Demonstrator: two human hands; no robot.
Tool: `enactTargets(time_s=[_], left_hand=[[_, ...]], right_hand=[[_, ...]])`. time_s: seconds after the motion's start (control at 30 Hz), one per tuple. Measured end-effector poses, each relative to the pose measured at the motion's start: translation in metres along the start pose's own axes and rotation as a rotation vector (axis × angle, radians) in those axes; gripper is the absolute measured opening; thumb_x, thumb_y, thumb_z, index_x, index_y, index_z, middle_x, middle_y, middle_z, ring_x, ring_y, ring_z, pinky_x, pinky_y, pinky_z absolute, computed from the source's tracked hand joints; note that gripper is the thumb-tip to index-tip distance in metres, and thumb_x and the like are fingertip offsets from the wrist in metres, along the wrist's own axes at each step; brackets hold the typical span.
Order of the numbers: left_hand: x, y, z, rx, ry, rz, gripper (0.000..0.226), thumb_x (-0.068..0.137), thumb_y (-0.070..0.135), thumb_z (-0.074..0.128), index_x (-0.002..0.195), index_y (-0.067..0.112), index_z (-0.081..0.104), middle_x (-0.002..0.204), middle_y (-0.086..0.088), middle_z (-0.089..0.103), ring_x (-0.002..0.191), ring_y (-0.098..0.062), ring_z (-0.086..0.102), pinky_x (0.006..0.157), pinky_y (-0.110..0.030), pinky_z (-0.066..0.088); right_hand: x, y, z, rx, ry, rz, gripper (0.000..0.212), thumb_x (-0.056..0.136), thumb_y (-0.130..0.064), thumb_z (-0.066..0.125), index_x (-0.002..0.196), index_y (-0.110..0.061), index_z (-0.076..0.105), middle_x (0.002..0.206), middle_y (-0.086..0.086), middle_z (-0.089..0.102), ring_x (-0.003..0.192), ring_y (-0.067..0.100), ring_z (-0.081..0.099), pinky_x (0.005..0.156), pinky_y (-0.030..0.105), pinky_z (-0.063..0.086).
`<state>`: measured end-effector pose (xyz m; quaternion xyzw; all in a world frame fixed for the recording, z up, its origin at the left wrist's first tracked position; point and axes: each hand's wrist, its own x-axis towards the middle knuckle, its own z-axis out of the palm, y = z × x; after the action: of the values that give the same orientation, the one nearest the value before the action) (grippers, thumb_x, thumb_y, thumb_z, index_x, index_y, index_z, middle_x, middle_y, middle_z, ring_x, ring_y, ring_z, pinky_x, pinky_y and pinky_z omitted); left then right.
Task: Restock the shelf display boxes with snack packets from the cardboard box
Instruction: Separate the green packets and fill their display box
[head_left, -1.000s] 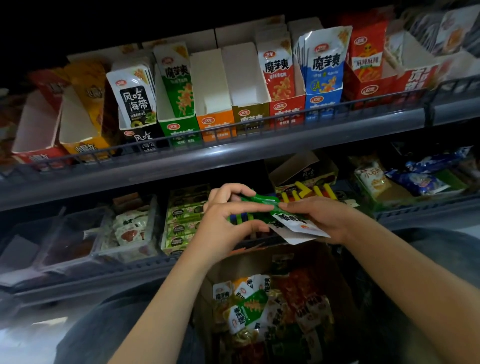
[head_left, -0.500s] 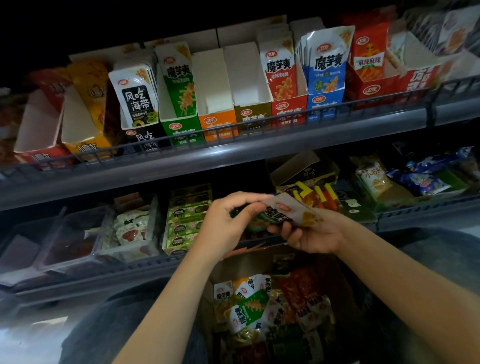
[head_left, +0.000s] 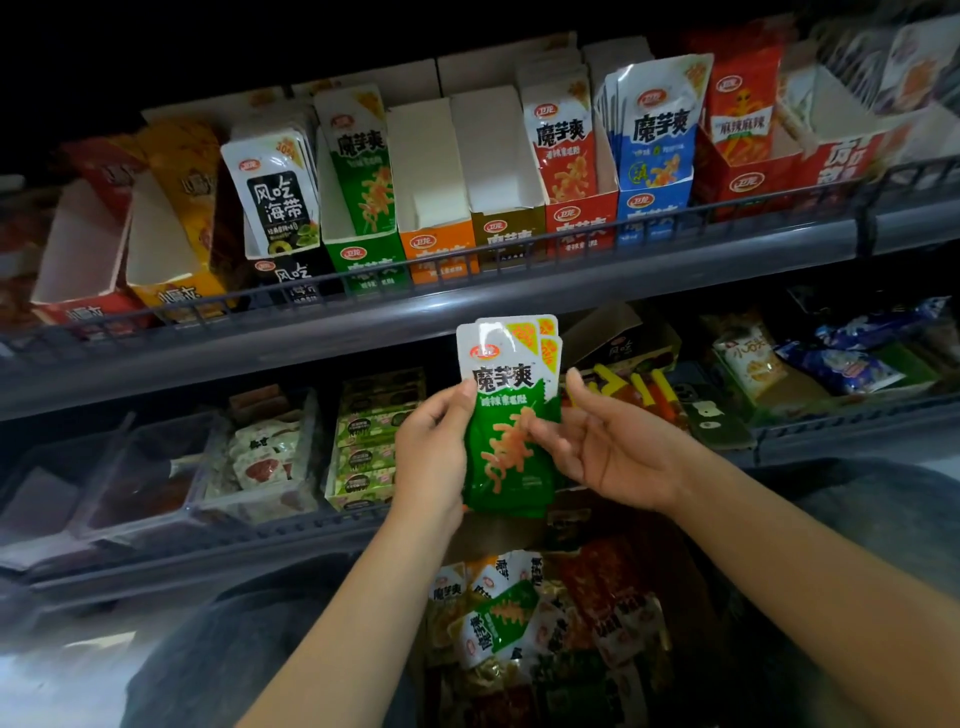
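Snack packets (head_left: 511, 415), green and white, being held upright as a small fanned stack between the two shelves, above the cardboard box (head_left: 550, 623). Looking light, thin, floppy and glossy, so likely slipping apart; best pinching flat faces near mid-height. Left hand (head_left: 434, 457) gripping the stack's left edge; right hand (head_left: 608, 447) half open, fingertips touching the right edge. Matching green display box (head_left: 363, 260) sitting far left on the upper wire-fronted shelf (head_left: 571, 291), dim aisle crowding close.

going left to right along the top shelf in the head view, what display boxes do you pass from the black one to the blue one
black box → green box → orange box → olive box → red box → blue box
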<state>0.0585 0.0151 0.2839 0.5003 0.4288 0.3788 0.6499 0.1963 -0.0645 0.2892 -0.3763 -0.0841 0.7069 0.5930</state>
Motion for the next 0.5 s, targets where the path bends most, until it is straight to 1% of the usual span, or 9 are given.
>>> enactTargets(time_s=[0.07, 0.13, 0.17, 0.23, 0.33, 0.37, 0.43, 0.5], left_hand=[[0.0002, -0.0029, 0.0, -0.008, 0.008, -0.013, 0.015, 0.093, 0.026, 0.056, 0.091, 0.02, 0.07, 0.088, -0.003, 0.075, 0.082, -0.02, 0.072, 0.071, -0.035, 0.055], [-0.0007, -0.0054, 0.0016, 0.013, -0.024, -0.018, 0.014, 0.092, 0.027, 0.058, 0.093, 0.019, 0.07, 0.09, -0.003, 0.075, 0.084, -0.021, 0.071, 0.075, -0.036, 0.056], [-0.0013, -0.0061, 0.0028, 0.032, -0.05, -0.023, 0.016, 0.092, 0.028, 0.059, 0.096, 0.017, 0.07, 0.091, -0.003, 0.075, 0.085, -0.021, 0.071, 0.075, -0.035, 0.056], [-0.0016, -0.0069, 0.0032, 0.071, -0.106, -0.044, 0.02, 0.092, 0.031, 0.058, 0.099, 0.017, 0.07, 0.092, -0.001, 0.075, 0.085, -0.017, 0.071, 0.073, -0.03, 0.056], [0.0008, -0.0072, -0.0001, 0.157, -0.193, -0.061, 0.02, 0.091, 0.035, 0.059, 0.1, 0.021, 0.07, 0.097, 0.004, 0.074, 0.095, -0.013, 0.068, 0.086, -0.031, 0.051], [0.001, -0.0066, -0.0012, 0.181, -0.212, -0.057, 0.017, 0.091, 0.032, 0.059, 0.097, 0.022, 0.07, 0.096, 0.004, 0.074, 0.094, -0.012, 0.068, 0.086, -0.029, 0.051], [0.0001, -0.006, -0.0024, 0.193, -0.223, -0.034, 0.013, 0.091, 0.025, 0.059, 0.093, 0.018, 0.07, 0.091, 0.003, 0.075, 0.085, -0.01, 0.07, 0.072, -0.021, 0.052], [-0.0002, -0.006, -0.0023, 0.178, -0.19, -0.03, 0.014, 0.092, 0.021, 0.059, 0.091, 0.012, 0.07, 0.084, 0.0, 0.074, 0.076, -0.01, 0.07, 0.058, -0.017, 0.051]], right_hand=[[0.0008, 0.0026, -0.0002, -0.176, 0.046, -0.05, 0.034, 0.082, -0.029, 0.057, 0.105, -0.005, 0.061, 0.084, 0.01, 0.071, 0.061, 0.009, 0.066, 0.047, 0.016, 0.051], [0.0023, 0.0051, -0.0017, -0.372, 0.149, -0.083, 0.022, 0.086, -0.025, 0.058, 0.094, -0.006, 0.063, 0.072, 0.006, 0.07, 0.054, 0.006, 0.062, 0.042, 0.015, 0.045], [0.0028, 0.0054, -0.0024, -0.424, 0.196, -0.095, 0.019, 0.089, -0.024, 0.057, 0.09, -0.007, 0.063, 0.066, 0.004, 0.068, 0.049, 0.005, 0.059, 0.04, 0.015, 0.042], [0.0042, 0.0045, -0.0047, -0.42, 0.255, -0.109, 0.017, 0.091, -0.022, 0.057, 0.084, -0.008, 0.062, 0.059, 0.002, 0.066, 0.043, 0.004, 0.056, 0.036, 0.014, 0.038], [0.004, 0.0029, -0.0054, -0.368, 0.287, -0.114, 0.015, 0.09, -0.02, 0.058, 0.082, -0.008, 0.063, 0.055, 0.0, 0.065, 0.04, 0.002, 0.054, 0.034, 0.013, 0.035], [0.0043, 0.0023, -0.0056, -0.37, 0.285, -0.108, 0.015, 0.09, -0.02, 0.059, 0.082, -0.008, 0.063, 0.055, 0.0, 0.065, 0.04, 0.002, 0.053, 0.033, 0.013, 0.034], [0.0038, 0.0009, -0.0067, -0.435, 0.263, -0.084, 0.018, 0.09, -0.023, 0.059, 0.081, -0.008, 0.062, 0.054, 0.001, 0.063, 0.038, 0.004, 0.05, 0.032, 0.013, 0.031], [0.0018, -0.0019, -0.0068, -0.656, 0.273, -0.064, 0.025, 0.089, -0.032, 0.06, 0.082, -0.009, 0.063, 0.052, 0.0, 0.059, 0.036, 0.006, 0.045, 0.033, 0.015, 0.03]])
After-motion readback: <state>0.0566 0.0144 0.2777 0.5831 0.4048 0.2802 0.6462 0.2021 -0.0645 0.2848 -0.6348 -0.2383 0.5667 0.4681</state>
